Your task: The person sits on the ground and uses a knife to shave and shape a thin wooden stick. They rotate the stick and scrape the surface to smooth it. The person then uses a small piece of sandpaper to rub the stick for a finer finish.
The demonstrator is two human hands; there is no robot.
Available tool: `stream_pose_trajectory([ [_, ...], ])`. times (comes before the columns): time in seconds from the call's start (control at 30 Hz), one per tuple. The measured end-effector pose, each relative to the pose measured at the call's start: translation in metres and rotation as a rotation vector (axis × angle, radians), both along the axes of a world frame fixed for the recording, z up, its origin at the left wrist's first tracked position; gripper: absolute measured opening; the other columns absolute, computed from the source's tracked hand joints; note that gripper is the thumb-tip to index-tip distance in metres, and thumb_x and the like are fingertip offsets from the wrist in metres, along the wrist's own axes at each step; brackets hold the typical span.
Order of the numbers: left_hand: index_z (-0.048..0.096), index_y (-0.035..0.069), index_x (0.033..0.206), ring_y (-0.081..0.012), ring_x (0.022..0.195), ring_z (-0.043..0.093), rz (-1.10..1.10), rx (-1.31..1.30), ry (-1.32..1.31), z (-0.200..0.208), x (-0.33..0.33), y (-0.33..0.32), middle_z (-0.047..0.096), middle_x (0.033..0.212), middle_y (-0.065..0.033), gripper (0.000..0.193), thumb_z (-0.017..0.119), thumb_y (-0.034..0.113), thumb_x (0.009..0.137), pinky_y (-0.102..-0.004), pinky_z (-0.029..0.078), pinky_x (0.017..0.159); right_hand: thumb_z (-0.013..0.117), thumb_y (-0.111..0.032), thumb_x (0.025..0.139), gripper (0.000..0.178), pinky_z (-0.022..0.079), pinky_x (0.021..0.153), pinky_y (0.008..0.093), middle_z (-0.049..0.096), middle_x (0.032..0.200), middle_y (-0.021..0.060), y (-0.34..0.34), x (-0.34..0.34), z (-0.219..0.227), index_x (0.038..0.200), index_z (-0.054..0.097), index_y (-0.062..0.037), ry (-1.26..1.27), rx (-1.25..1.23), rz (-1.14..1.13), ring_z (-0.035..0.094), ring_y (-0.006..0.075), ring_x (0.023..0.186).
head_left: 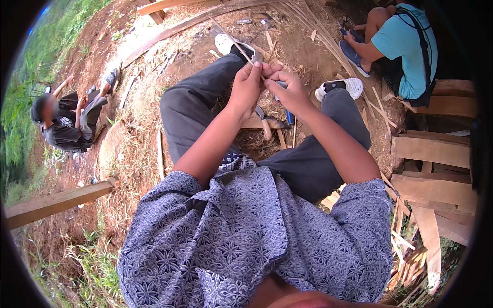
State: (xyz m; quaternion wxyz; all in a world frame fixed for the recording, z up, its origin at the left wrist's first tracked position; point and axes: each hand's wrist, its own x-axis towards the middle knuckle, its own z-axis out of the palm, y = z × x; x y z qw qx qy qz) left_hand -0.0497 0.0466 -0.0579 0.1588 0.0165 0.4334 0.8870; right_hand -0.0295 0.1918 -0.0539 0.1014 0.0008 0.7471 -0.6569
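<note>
A slim, straight, pale-brown stick (232, 40) slants toward eleven o'clock from the left hand (249, 82), its near end between both hands; the right hand (289, 91) grips a small grey object (281, 84), mostly hidden.

Ground: reddish-brown soil (313, 66), strewn with pale shavings and thin wooden strips (314, 26).
Greenery: dense plants (51, 46) along the ground's left edge, grass (97, 262) near its lower left corner.
Timber: a long plank (195, 22) toward the far edge, a squared beam (56, 204) at the left, boards (431, 151) piled along the right.
Light: daylight, glaring toward the far left corner; deep shade at the far right.
</note>
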Motion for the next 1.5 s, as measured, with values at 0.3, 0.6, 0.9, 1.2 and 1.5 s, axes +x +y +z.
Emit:
stream_pose_trajectory([
  [0.3, 0.049, 0.009, 0.103, -0.0144, 0.074, 0.055, 0.274, 0.105, 0.011, 0.02, -0.043, -0.059, 0.056, 0.086, -0.0035, 0.018, 0.038, 0.023, 0.106, -0.0323, 0.054, 0.075, 0.065, -0.024, 0.089, 0.022, 0.048, 0.054, 0.0258, 0.062, 0.071, 0.0004, -0.003, 0.011, 0.001, 0.093, 0.067, -0.0026, -0.023, 0.035, 0.364, 0.059, 0.0092, 0.059],
  [0.6, 0.056, 0.006, 0.107, -0.0174, 0.075, 0.057, 0.426, 0.143, 0.074, 0.02, -0.076, -0.115, 0.058, 0.087, -0.0043, 0.027, 0.038, 0.027, 0.106, -0.0374, 0.055, 0.076, 0.059, -0.024, 0.088, 0.023, 0.047, 0.055, 0.0257, 0.061, 0.071, -0.0002, 0.001, 0.003, -0.008, 0.089, 0.067, -0.0029, -0.055, 0.009, 0.399, 0.058, 0.0094, 0.059],
  [0.9, 0.051, 0.001, 0.138, -0.0117, 0.08, 0.058, 0.288, -0.275, 0.149, 0.013, -0.054, -0.135, 0.051, 0.092, -0.0023, 0.039, 0.042, 0.014, 0.103, -0.0356, 0.056, 0.082, 0.055, -0.029, 0.094, 0.028, 0.046, 0.055, 0.0258, 0.059, 0.075, 0.0006, 0.032, -0.032, -0.009, 0.088, 0.064, -0.0025, -0.127, -0.049, -0.006, 0.056, 0.009, 0.06],
  [1.2, 0.069, 0.002, 0.113, -0.0064, 0.077, 0.06, 0.192, -0.48, 0.161, -0.028, -0.045, -0.136, 0.067, 0.093, -0.0031, 0.021, 0.062, 0.014, 0.097, -0.0235, 0.053, 0.074, 0.054, -0.029, 0.099, 0.029, 0.047, 0.057, 0.0211, 0.06, 0.08, -0.0019, 0.056, -0.049, -0.013, 0.103, 0.067, -0.0042, -0.116, -0.022, -0.234, 0.056, 0.0052, 0.064],
  [1.5, 0.07, 0.002, 0.096, -0.0057, 0.074, 0.059, 0.131, -0.551, 0.173, -0.044, -0.036, -0.15, 0.07, 0.085, -0.0019, 0.015, 0.066, 0.016, 0.095, -0.0221, 0.048, 0.071, 0.058, -0.03, 0.099, 0.027, 0.05, 0.062, 0.0216, 0.061, 0.082, -0.0004, 0.052, -0.054, -0.009, 0.104, 0.065, -0.0047, -0.034, -0.099, -0.252, 0.058, 0.0069, 0.068],
])
